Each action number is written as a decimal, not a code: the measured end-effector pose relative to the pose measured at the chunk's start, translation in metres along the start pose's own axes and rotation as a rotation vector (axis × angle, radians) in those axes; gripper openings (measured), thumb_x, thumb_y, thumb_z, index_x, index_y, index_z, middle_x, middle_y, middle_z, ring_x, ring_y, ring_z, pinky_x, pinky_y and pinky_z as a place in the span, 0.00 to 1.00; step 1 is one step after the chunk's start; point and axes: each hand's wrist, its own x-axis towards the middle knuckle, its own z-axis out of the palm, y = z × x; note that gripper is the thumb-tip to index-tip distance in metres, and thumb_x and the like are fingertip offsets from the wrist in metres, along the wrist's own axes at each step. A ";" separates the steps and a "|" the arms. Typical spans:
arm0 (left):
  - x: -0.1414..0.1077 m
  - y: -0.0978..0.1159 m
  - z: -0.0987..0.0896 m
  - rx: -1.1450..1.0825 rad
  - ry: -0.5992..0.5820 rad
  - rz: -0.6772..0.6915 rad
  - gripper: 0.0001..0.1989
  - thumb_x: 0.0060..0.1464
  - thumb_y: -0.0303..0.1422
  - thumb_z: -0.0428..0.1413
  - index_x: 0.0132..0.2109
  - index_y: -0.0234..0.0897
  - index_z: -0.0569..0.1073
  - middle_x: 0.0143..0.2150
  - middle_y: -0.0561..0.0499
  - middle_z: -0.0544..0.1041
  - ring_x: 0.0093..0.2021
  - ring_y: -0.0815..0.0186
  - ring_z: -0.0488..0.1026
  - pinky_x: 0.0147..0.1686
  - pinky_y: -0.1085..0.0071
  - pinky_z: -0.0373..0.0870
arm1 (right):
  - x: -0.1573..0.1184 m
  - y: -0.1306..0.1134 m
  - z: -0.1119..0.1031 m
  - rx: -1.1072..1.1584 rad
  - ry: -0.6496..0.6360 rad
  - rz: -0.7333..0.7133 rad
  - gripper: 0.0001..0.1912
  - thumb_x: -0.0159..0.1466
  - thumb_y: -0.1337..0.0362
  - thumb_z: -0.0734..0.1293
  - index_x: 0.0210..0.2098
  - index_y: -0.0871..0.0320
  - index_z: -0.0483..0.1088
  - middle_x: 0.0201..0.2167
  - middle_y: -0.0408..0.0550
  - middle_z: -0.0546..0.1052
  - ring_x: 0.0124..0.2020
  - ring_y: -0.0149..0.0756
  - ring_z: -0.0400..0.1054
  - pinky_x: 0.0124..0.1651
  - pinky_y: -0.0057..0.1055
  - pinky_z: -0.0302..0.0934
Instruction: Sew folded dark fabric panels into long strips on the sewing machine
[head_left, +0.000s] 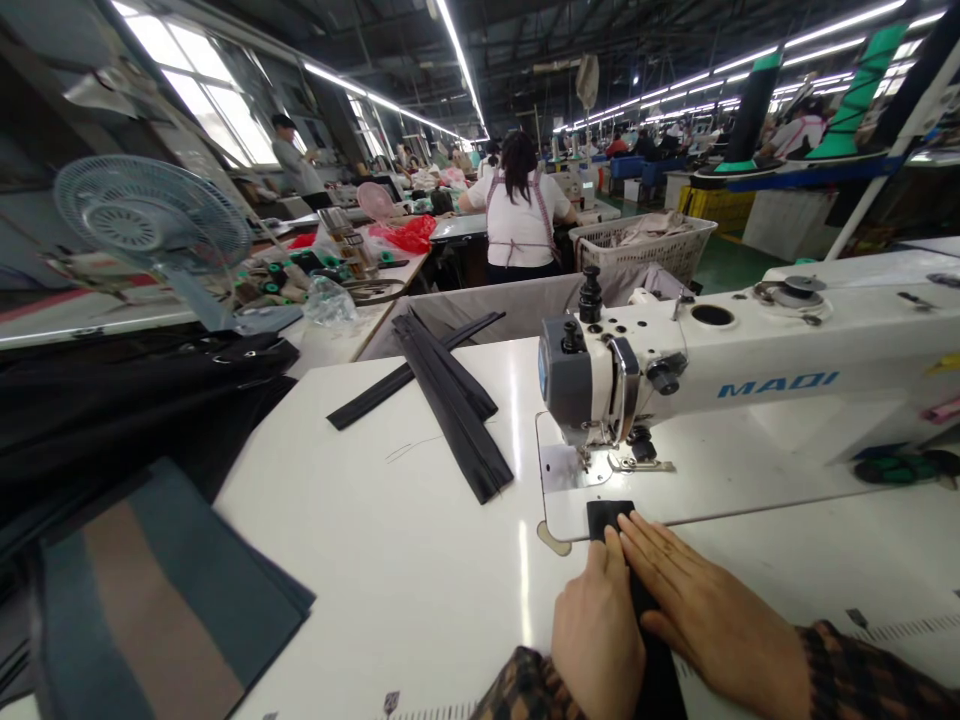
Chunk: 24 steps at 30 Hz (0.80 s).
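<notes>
A folded black fabric strip point(609, 514) lies on the white sewing table, its far end just short of the sewing machine's needle plate point(566, 468). My left hand point(601, 630) is closed on the strip, its index finger pressing near the far end and the other fingers curled under. From the right, my right hand point(709, 600) lies with fingers stretched flat along the strip's edge, fingertips close to the left hand's. Both hands partly cover the strip, which runs toward me between them. Ahead stands the white sewing machine point(750, 350), its presser foot beyond the fabric.
More black strips point(450, 410) lie crossed on the table, beside loose thread. At left are stacked blue-grey panels with a brown band point(172, 600) and a dark fabric pile point(135, 410). A fan point(150, 220) stands behind. Farther off, a person point(521, 210) sits near a white basket point(645, 245).
</notes>
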 end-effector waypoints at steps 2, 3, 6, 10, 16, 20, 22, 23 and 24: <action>0.004 -0.001 -0.001 0.013 -0.003 0.005 0.25 0.53 0.25 0.39 0.59 0.32 0.53 0.48 0.41 0.67 0.39 0.57 0.71 0.37 0.63 0.68 | 0.004 0.003 0.000 0.000 -0.015 -0.006 0.31 0.61 0.64 0.58 0.60 0.65 0.43 0.60 0.53 0.51 0.60 0.40 0.43 0.57 0.38 0.53; 0.007 -0.002 -0.003 0.018 0.002 0.008 0.25 0.53 0.25 0.39 0.59 0.31 0.53 0.48 0.41 0.67 0.40 0.57 0.71 0.38 0.63 0.68 | 0.008 0.005 -0.001 0.003 -0.020 -0.011 0.31 0.61 0.64 0.58 0.60 0.65 0.43 0.60 0.54 0.51 0.60 0.40 0.43 0.57 0.39 0.52; 0.019 -0.007 -0.008 0.036 0.030 -0.004 0.26 0.52 0.24 0.40 0.59 0.29 0.52 0.48 0.39 0.67 0.40 0.57 0.71 0.37 0.62 0.68 | 0.022 0.014 -0.001 0.031 -0.016 -0.021 0.30 0.61 0.65 0.57 0.60 0.65 0.45 0.59 0.55 0.52 0.60 0.40 0.43 0.58 0.39 0.50; 0.034 -0.014 -0.013 0.058 0.076 -0.005 0.24 0.51 0.25 0.40 0.57 0.29 0.55 0.45 0.41 0.68 0.38 0.56 0.71 0.36 0.60 0.68 | 0.039 0.026 0.001 0.059 -0.021 -0.048 0.29 0.61 0.64 0.57 0.60 0.64 0.45 0.59 0.54 0.53 0.60 0.39 0.43 0.59 0.39 0.49; 0.045 -0.016 -0.017 0.085 0.098 0.002 0.23 0.51 0.26 0.41 0.55 0.31 0.57 0.44 0.43 0.69 0.36 0.55 0.72 0.34 0.58 0.68 | 0.047 0.035 0.004 0.040 -0.044 -0.059 0.29 0.62 0.62 0.57 0.60 0.65 0.45 0.60 0.53 0.50 0.61 0.39 0.42 0.59 0.39 0.49; 0.047 -0.014 -0.022 0.090 0.071 -0.004 0.22 0.50 0.27 0.44 0.54 0.32 0.58 0.42 0.43 0.69 0.37 0.56 0.71 0.35 0.59 0.68 | 0.048 0.036 0.005 0.041 -0.021 -0.044 0.31 0.62 0.62 0.57 0.60 0.62 0.42 0.60 0.53 0.50 0.60 0.40 0.44 0.57 0.40 0.51; 0.047 -0.012 -0.024 0.097 0.059 -0.015 0.22 0.50 0.28 0.45 0.54 0.34 0.59 0.42 0.44 0.69 0.37 0.56 0.71 0.34 0.60 0.68 | 0.048 0.036 0.005 0.044 -0.021 -0.045 0.31 0.61 0.62 0.57 0.60 0.62 0.42 0.60 0.53 0.50 0.60 0.41 0.44 0.57 0.41 0.51; 0.047 -0.012 -0.024 0.100 0.056 -0.017 0.22 0.50 0.28 0.45 0.54 0.34 0.59 0.42 0.44 0.69 0.37 0.56 0.71 0.34 0.60 0.68 | 0.047 0.037 0.006 0.045 -0.025 -0.047 0.31 0.61 0.62 0.57 0.60 0.62 0.43 0.60 0.53 0.50 0.60 0.41 0.44 0.58 0.42 0.51; 0.048 -0.012 -0.025 0.102 0.056 -0.018 0.22 0.49 0.28 0.46 0.54 0.34 0.59 0.42 0.44 0.69 0.36 0.56 0.71 0.34 0.60 0.68 | 0.048 0.037 0.006 0.043 -0.030 -0.049 0.30 0.61 0.62 0.57 0.60 0.62 0.43 0.60 0.53 0.51 0.60 0.41 0.44 0.58 0.42 0.50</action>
